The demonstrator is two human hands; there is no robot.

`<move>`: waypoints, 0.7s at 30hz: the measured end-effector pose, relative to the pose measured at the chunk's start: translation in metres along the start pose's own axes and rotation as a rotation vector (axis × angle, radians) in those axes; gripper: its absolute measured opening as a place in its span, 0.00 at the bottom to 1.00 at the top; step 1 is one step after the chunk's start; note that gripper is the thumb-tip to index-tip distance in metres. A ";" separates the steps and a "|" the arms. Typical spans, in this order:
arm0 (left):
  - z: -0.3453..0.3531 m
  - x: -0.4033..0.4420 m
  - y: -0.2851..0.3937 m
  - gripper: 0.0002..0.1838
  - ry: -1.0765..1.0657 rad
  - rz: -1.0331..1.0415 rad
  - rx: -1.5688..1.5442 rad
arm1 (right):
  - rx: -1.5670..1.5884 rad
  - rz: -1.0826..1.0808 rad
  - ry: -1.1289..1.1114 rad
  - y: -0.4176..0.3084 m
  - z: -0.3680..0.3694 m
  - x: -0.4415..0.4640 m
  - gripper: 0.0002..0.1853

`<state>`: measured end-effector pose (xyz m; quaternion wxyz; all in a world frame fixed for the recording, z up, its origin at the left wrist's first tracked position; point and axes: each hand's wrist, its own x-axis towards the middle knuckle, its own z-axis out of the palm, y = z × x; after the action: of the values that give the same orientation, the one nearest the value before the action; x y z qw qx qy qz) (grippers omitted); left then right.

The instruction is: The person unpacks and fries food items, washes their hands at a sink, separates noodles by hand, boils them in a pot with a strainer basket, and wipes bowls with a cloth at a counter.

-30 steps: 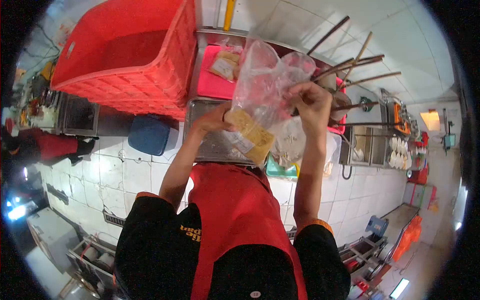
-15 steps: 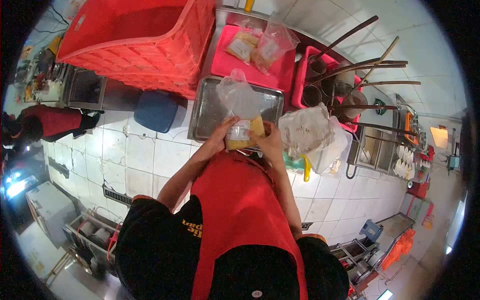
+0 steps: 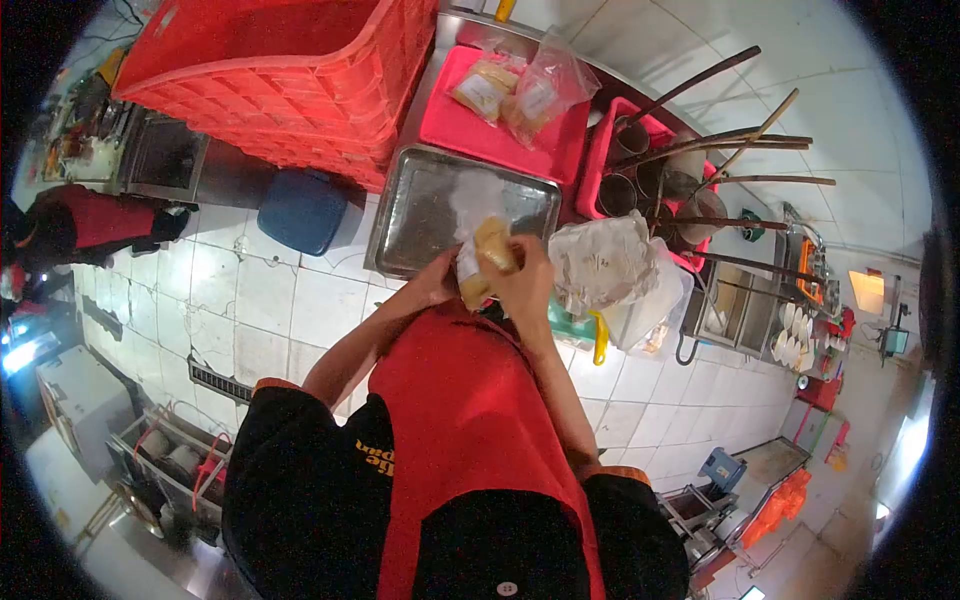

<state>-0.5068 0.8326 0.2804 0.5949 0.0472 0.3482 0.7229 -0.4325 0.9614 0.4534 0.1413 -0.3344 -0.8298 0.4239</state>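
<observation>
A clear plastic bag of yellow food (image 3: 492, 246) with a white label is between my hands, above the front edge of a metal tray (image 3: 410, 215). My left hand (image 3: 436, 277) grips its left side. Around its right side my right hand (image 3: 527, 277) is closed, the fingers bent over the bag. The bag's loose clear top spreads over the tray. Behind the tray, a pink tray (image 3: 455, 125) holds two more bags, one a labelled bag (image 3: 485, 88) and the other a bag with a loose top (image 3: 535, 100).
A large red crate (image 3: 290, 100) stands at the left, near a blue lidded bin (image 3: 303, 212). Long-handled containers sit in a pink basket (image 3: 592, 165) at the right. Crumpled plastic (image 3: 603, 262) lies beside a yellow handle (image 3: 600, 340). Another person (image 3: 95, 228) is at far left.
Both hands have come together low over the metal tray with the bag, which is now tilted and bunched. A bag with a loose top now lies on the pink tray.
</observation>
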 end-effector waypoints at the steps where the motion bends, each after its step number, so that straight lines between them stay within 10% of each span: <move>1: -0.002 0.001 -0.001 0.26 -0.014 -0.023 -0.121 | -0.002 -0.128 -0.051 -0.010 0.000 -0.007 0.22; 8: 0.022 -0.002 0.022 0.27 0.083 -0.304 -0.619 | -0.045 -0.317 -0.014 -0.001 0.007 -0.008 0.19; 11: 0.023 -0.001 0.026 0.27 -0.308 -0.211 -0.817 | 0.070 -0.115 -0.017 0.008 0.004 -0.004 0.19; 19: 0.012 0.003 0.020 0.29 -0.243 -0.082 -0.611 | 0.211 -0.294 -0.244 -0.009 -0.005 -0.019 0.16; 21: 0.007 -0.003 0.018 0.31 -0.031 0.001 -0.106 | 0.567 0.044 -0.188 0.029 0.004 -0.019 0.12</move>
<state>-0.5180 0.8323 0.2968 0.6015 0.0272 0.3000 0.7399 -0.4079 0.9579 0.4287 0.1423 -0.2585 -0.6803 0.6709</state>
